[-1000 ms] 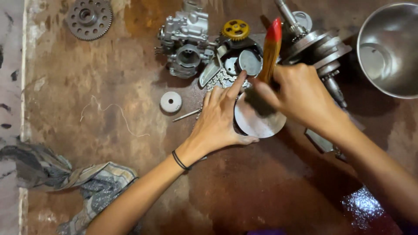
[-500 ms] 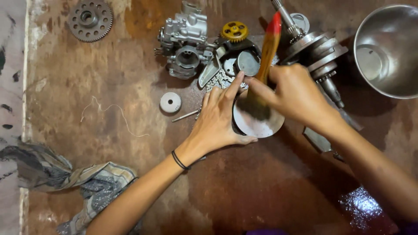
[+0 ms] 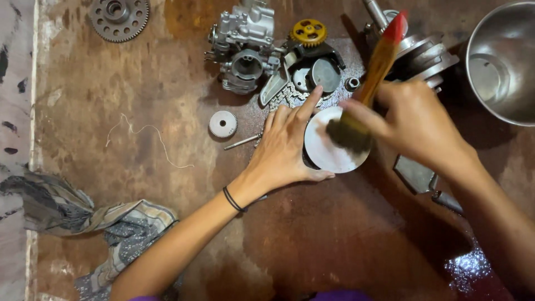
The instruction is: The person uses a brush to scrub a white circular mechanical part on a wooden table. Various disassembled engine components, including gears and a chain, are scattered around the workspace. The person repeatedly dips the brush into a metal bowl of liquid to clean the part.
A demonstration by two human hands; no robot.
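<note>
Right now the left hand (image 3: 284, 150) lies flat and spread against the side of a round metal part (image 3: 333, 149) on the stained brown worktop (image 3: 345, 239), fingers curved round its rim and the thumb tucked under its near edge, steadying rather than gripping it. The right hand (image 3: 418, 125) is closed around a paintbrush (image 3: 370, 81) with a wooden handle and red tip, its dark bristles pressed on the part's pale top face. To my eye, brushing goes best with that rim pinned firmly so the part cannot spin or slide, and with short strokes worked from the centre outward. Just behind sit a carburettor (image 3: 245, 47), a small yellow gear (image 3: 308, 32) and a loose chain (image 3: 290, 99); a steel bowl (image 3: 501, 61) stands off to the right, and a crumpled rag (image 3: 95, 223) lies well apart at the left.
</note>
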